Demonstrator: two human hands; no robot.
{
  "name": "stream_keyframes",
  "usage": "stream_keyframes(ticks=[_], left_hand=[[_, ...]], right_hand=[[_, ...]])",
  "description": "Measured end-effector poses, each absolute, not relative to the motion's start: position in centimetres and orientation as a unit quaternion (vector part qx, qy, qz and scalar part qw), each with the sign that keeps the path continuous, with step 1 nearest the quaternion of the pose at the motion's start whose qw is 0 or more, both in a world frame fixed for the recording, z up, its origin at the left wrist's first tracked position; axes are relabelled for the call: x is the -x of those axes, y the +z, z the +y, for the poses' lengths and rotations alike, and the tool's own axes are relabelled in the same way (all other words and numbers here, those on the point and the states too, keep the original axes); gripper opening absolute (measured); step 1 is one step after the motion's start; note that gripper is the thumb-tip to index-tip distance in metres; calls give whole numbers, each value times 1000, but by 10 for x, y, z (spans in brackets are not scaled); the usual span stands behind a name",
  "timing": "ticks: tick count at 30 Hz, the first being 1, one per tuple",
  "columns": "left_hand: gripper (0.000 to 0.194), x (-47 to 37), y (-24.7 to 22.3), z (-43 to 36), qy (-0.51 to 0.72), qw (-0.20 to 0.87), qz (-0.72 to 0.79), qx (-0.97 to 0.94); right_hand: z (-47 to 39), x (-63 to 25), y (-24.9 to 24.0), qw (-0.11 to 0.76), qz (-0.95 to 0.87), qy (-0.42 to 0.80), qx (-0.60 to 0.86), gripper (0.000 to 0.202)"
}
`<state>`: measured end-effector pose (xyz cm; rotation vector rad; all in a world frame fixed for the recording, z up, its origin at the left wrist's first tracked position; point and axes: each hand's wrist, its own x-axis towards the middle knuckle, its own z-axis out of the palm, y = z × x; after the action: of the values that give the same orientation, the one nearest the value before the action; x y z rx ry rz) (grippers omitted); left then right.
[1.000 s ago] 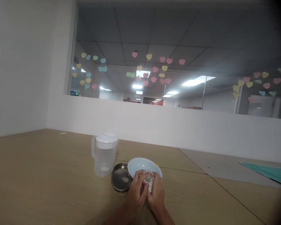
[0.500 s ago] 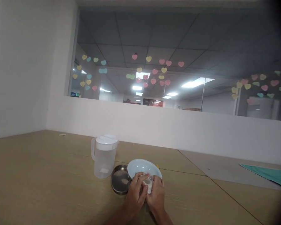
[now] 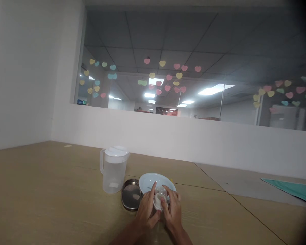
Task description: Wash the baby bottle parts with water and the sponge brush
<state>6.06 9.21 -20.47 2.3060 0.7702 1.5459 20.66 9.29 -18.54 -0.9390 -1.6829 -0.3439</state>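
Observation:
Between my two hands is a baby bottle nipple (image 3: pixel 159 200), with a clear rounded top and a white ring below it. My left hand (image 3: pixel 146 210) grips it from the left, index finger stretched up along its side and thumb low in front. On the other side my right hand (image 3: pixel 173 211) curls round it, its thumb lying against the white ring. Just behind the hands is a pale blue bowl (image 3: pixel 155 177), its front part hidden by them. A thin line shows inside the bowl, too small to name.
A shallow metal dish (image 3: pixel 130 196) sits left of the bowl, partly behind my left hand. Behind it stands a lidded translucent pitcher (image 3: pixel 114 175). A green cloth (image 3: pixel 290 190) lies at the far right of the wooden table (image 3: pixel 53 197). A white wall with a window closes off the back.
My left index finger has straightened upward and the left thumb has moved down off the nipple. My right thumb now lies across the white ring, and more of the nipple shows.

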Motion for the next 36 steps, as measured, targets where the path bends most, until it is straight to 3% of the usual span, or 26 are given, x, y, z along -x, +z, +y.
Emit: stream_keyframes(ticks=[4,20,30,36], left_hand=[[85,-64,-205,95,509,94,284,-807],[78,-69,-214,100,514,11,303,-802],[90,-70,-226,117,504,-67,296,-809],[90,-68,-230,123,512,-86,254,-816]], right_hand=[[91,-204,-181,566,-717,-102,395,35],[94,-201,-182,607,-681,-18,410,36],[89,-206,-179,561,-717,-215,355,35],[92,-209,-190,576,-706,-256,324,41]])
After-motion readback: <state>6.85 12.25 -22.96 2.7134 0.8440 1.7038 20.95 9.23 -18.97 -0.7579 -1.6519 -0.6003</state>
